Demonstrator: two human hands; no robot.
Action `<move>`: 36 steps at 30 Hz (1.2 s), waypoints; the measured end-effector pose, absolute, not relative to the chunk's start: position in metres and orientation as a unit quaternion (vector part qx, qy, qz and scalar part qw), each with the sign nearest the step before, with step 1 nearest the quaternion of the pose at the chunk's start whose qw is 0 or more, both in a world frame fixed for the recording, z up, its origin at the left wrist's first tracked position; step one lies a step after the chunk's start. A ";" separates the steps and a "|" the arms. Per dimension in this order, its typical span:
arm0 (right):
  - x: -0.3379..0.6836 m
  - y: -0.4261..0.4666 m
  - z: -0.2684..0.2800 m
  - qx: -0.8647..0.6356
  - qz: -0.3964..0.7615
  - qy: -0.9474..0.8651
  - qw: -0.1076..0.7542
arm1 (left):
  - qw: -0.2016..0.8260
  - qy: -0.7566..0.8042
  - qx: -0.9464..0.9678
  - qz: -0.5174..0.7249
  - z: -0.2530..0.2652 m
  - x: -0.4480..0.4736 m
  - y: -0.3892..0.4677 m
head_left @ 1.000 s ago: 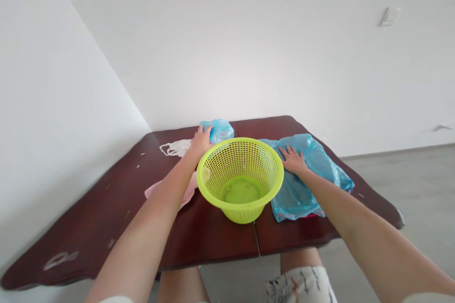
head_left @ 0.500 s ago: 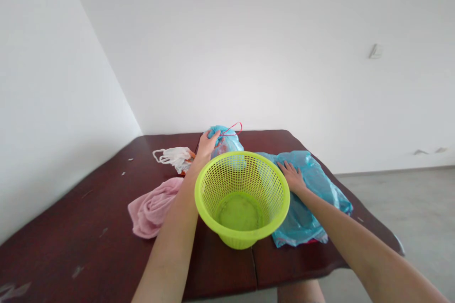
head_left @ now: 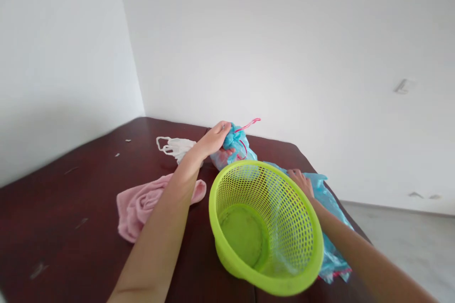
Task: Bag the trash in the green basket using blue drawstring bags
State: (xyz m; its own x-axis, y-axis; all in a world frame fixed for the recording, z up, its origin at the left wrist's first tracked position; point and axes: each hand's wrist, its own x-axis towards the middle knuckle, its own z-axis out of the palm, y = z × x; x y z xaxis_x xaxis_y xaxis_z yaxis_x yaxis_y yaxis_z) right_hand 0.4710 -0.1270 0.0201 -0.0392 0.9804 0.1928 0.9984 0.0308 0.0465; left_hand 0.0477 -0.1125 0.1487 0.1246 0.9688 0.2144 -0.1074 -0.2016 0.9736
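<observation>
My left hand (head_left: 219, 137) is closed on the gathered neck of a blue plastic bag (head_left: 236, 144) with a red drawstring, behind the basket; something reddish shows through its side. My right hand (head_left: 301, 182) lies with fingers stretched on a flattened blue plastic bag (head_left: 325, 196) at the right, partly hidden by the basket and my forearm. Between my arms stands a lime-green perforated plastic basket (head_left: 245, 234), its open top tilted toward me and nothing in it.
A pink cloth (head_left: 142, 206) lies crumpled under my left forearm. Farther back is a white plastic bag (head_left: 179, 147) with loop handles. White scraps dot the dark red table (head_left: 78, 213). White walls (head_left: 270, 47) rise behind and at the left.
My view has tilted and shifted. The gathered bag's neck and red drawstring have turned with my left hand. The basket looks nearer and more tilted, and my right hand stays on the flat bag.
</observation>
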 end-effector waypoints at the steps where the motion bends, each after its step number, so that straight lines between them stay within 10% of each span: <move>1: 0.463 -0.117 0.034 -0.683 -0.097 -0.719 0.081 | 0.475 0.390 0.575 0.540 0.151 0.045 -0.113; 6: 0.394 -0.075 0.104 -0.469 0.188 -0.754 0.420 | 0.361 0.405 0.630 0.556 0.157 0.045 -0.116; 10: 0.332 -0.070 0.129 -0.284 0.444 -0.715 0.460 | 0.319 0.369 0.689 0.536 0.154 0.057 -0.118; 21: 0.314 -0.075 0.112 -0.191 0.594 -0.559 0.546 | 0.211 0.460 0.752 0.422 0.143 0.065 -0.114; 36: 0.319 -0.071 0.100 -0.298 0.491 -0.621 0.534 | 0.057 0.551 0.735 0.392 0.152 0.052 -0.126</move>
State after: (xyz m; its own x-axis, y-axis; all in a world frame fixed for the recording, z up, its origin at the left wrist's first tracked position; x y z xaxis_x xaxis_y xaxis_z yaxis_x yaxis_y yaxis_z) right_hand 0.3186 -0.0712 0.0998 -0.2522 0.8939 0.3706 -0.1548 0.3408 -0.9273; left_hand 0.0517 -0.1258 0.1523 0.0860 0.8540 0.5131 0.7646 -0.3867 0.5156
